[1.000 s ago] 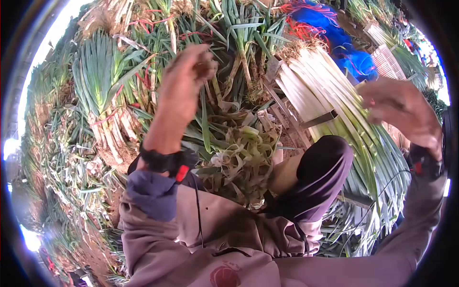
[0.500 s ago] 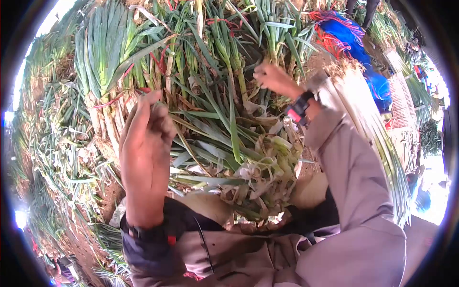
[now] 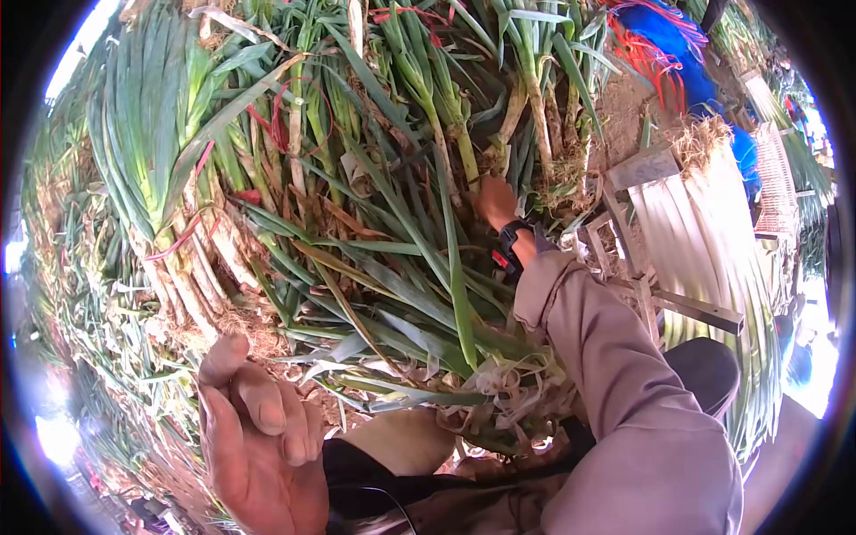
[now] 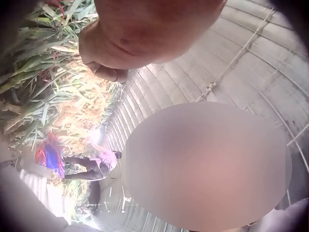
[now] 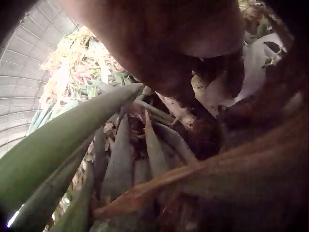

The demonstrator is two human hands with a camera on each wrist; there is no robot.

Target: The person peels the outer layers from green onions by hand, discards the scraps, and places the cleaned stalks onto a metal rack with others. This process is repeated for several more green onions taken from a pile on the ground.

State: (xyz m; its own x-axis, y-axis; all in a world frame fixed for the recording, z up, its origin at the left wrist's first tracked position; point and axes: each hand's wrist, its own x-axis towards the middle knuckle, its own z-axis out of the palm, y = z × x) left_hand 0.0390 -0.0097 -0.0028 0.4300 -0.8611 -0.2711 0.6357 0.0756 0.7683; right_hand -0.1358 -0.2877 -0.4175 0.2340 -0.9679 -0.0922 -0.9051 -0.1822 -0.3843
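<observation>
Raised at the lower left in the head view, my left hand [image 3: 263, 437] has its fingers loosely bent and holds nothing; the left wrist view shows its underside [image 4: 149, 34]. My right hand [image 3: 493, 198] reaches in at the base of the standing leeks [image 3: 459, 147]. In the right wrist view its fingers curl round a pale, soil-marked stalk [image 5: 176, 108], and the hand [image 5: 164, 43] hides part of that stalk. Long green leaves [image 5: 63, 145] stand close to it.
A bundle of trimmed leeks [image 3: 687, 241] lies on a metal frame [image 3: 700, 310] at the right. Tied leeks [image 3: 147, 134] stand at the left, and loose leaves [image 3: 428, 330] lie before my knees. Behind are blue netting [image 3: 687, 76] and a person [image 4: 99, 164].
My right hand has moved from over the trimmed bundle to the standing leeks, where it grips a stalk. My left hand has come down towards my body. The head view has shifted.
</observation>
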